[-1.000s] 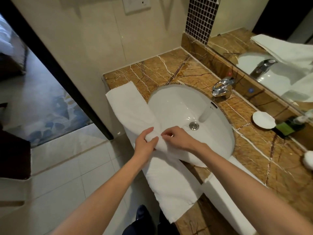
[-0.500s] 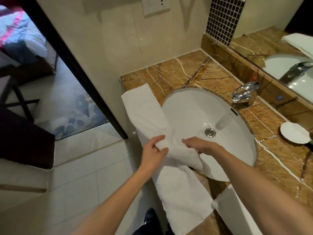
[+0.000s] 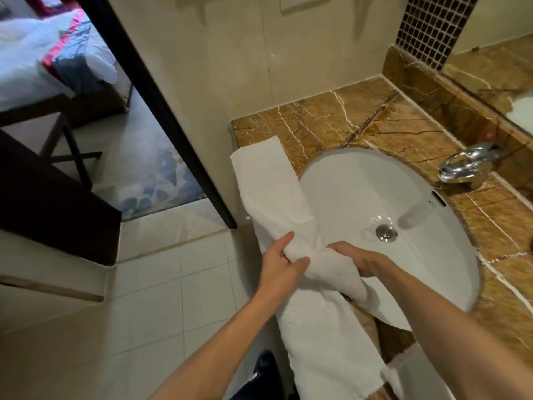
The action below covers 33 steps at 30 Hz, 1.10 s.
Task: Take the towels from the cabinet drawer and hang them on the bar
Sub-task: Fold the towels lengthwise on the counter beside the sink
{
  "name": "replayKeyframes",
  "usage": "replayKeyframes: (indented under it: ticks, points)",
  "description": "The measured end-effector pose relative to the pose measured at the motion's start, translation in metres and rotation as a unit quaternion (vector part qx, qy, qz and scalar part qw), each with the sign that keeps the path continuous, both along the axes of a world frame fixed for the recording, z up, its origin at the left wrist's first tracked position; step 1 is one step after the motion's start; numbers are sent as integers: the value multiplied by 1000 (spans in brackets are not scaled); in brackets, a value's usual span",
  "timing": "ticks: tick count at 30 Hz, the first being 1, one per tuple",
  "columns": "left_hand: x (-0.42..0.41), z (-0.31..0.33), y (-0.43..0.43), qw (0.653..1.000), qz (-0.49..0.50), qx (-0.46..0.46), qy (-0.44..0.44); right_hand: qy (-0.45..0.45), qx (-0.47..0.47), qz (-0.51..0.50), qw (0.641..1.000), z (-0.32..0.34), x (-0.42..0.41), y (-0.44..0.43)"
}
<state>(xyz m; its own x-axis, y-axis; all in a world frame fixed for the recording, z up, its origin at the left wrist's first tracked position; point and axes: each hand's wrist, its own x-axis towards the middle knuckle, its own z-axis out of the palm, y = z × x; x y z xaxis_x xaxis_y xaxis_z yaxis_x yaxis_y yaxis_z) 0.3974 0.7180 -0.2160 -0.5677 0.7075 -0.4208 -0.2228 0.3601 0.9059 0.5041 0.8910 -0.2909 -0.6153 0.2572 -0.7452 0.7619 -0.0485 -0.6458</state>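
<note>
towel (image 3: 271, 183) lies on counter (image 3: 326, 122) left of sink (image 3: 360, 183), hanging over front edge; faucet (image 3: 464, 166) at frame right behind sink; doorway at frame left.

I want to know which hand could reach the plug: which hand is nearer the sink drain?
The right hand. It grips the white towel inside the basin, just below the drain. The left hand holds the towel further left, off the counter's front edge.
</note>
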Motion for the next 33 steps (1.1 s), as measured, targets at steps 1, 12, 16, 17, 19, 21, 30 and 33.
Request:
replayKeyframes:
  ticks: [1, 12, 16, 17, 19, 21, 30, 33]
  points:
    - [-1, -2, 0, 1000, 1, 1, -1, -5, -8, -4, 1000, 5, 1, -1]
    - [7, -5, 6, 1000, -2, 1, 8, 14, -82, -133, 988, 56, 26, 4]
    - [12, -8, 2, 1000, 7, 3, -14, 22, -52, -112, 992, 71, 38, 4]
    - [13, -9, 0, 1000, 11, 3, -23, 20, -40, -116, 992, 76, 40, 4]
    - [12, -13, -2, 998, 28, 3, -50, 30, -30, -134, 990, 83, 45, 6]
    - [11, -17, -3, 995, 55, 9, -84, 41, -35, -143, 988, 86, 49, 9]
    - [11, -19, -4, 990, 56, 53, -116, 20, -64, -103, 992, 105, 53, 17]
    - [17, -12, -9, 994, 14, 56, -97, 41, -48, -95, 993, 123, 54, 16]
